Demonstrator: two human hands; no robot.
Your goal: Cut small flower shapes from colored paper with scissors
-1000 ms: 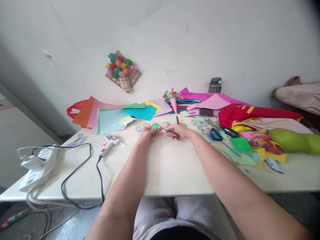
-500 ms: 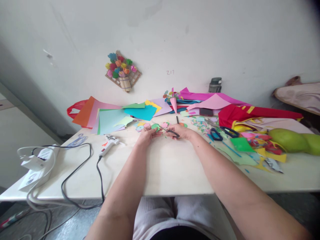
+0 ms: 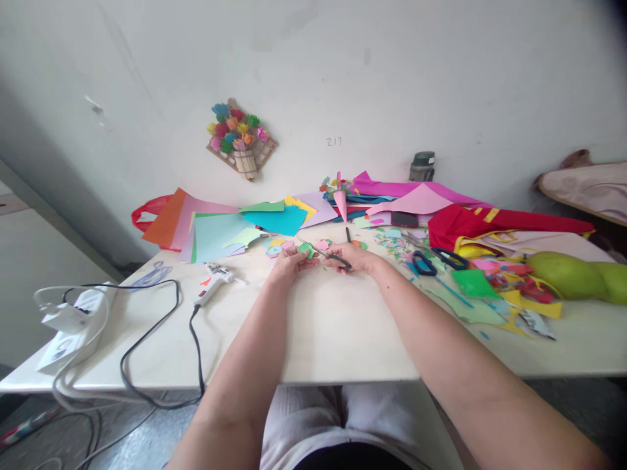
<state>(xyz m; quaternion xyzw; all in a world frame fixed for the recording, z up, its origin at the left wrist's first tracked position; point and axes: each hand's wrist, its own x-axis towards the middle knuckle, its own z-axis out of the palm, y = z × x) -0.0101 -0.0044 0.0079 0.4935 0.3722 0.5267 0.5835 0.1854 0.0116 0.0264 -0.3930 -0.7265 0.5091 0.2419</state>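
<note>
In the middle of the table, my left hand [image 3: 290, 265] is closed on a small piece of green paper [image 3: 306, 250]. My right hand [image 3: 353, 258] grips a pair of scissors [image 3: 337, 260] by its dark handles. The blades point left and reach to the green paper; whether they are cutting into it I cannot make out. Small pink and blue cut paper pieces [image 3: 277, 246] lie just behind my left hand. A dark pen-like stick [image 3: 348, 234] lies beyond my right hand.
At left are a glue gun [image 3: 214, 287] and a power strip [image 3: 78, 333] with cables. Coloured paper sheets [image 3: 220, 234] lie at the back, near a pink paper cone [image 3: 340, 204] of flowers. On the right are dark-handled scissors [image 3: 424, 263], paper scraps [image 3: 470, 307] and green fruit-like objects [image 3: 563, 274].
The green paper has turned slightly in my left hand's fingers. Both arms and the scissors stay in almost the same place.
</note>
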